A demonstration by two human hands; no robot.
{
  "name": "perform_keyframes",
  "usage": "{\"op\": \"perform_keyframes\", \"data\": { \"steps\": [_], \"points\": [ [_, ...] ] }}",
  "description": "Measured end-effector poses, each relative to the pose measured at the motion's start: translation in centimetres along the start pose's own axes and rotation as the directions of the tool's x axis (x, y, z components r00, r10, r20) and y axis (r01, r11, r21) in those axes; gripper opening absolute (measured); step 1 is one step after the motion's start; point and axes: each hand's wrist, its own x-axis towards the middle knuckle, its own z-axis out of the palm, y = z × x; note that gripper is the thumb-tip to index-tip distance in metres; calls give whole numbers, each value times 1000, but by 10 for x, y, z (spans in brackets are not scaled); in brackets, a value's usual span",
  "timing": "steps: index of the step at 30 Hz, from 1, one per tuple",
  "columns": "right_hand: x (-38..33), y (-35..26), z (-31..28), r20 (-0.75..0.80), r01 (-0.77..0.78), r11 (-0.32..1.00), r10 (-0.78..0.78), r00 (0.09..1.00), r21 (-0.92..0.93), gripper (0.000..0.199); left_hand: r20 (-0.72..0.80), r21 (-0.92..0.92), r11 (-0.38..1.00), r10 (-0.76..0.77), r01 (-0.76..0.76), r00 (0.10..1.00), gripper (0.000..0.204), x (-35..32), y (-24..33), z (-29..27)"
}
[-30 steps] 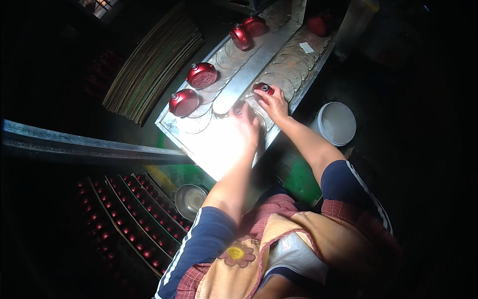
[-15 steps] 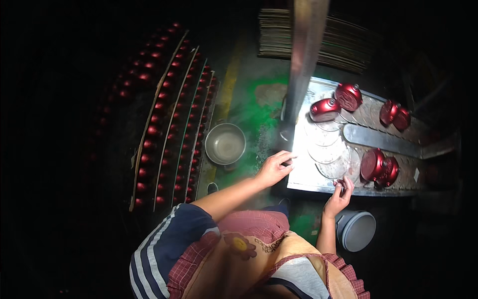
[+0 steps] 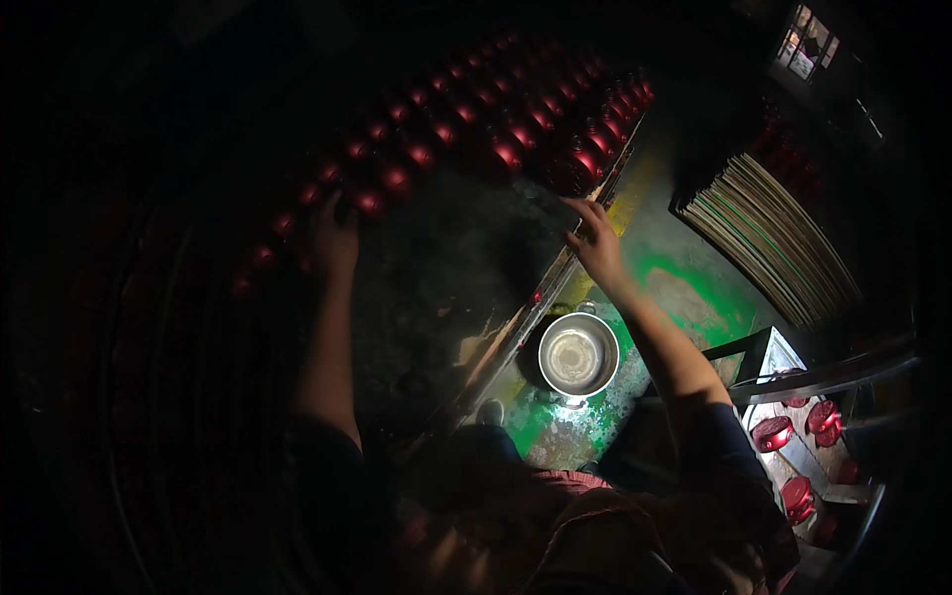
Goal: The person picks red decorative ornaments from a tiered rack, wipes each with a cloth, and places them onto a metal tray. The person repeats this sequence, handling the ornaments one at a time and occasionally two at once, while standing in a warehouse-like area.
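Glossy red round pieces (image 3: 420, 156) stand in rows on a dark board, their exact kind too dim to make out. In shadow at the left end of the rows, my left hand (image 3: 335, 241) reaches close to one red piece (image 3: 369, 203), its fingers apart; I cannot tell whether they touch it. My right hand (image 3: 597, 248) is over the board's right edge, with fingers stretched toward the nearest red piece (image 3: 572, 172) and nothing visible in them. Between my arms lies a dark bare stretch of the board (image 3: 446, 268).
A two-handled metal pot (image 3: 579, 355) stands on the green-stained floor (image 3: 555, 436). At the right is a stack of thin boards (image 3: 769, 243). A lit metal worktable (image 3: 778, 357) at the lower right carries several red round pieces (image 3: 773, 433).
My view and body have turned left from the lit worktable to the stacked rows of red pieces. Both hands have left the table and now reach out over the board.
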Motion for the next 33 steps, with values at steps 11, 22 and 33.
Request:
{"op": "perform_keyframes", "data": {
  "steps": [11,22,33],
  "points": [
    [187,24,151,118,176,817,-133,984,-549,45,121,-82,935,-335,346,934,60,20,8,63],
    [24,32,22,-158,-158,935,216,964,318,60,46,-537,808,-259,243,965,46,-73,29,4],
    [-187,77,-83,252,-44,-356,564,787,933,42,823,-149,-747,270,648,500,70,-274,235,71]
  ]
}}
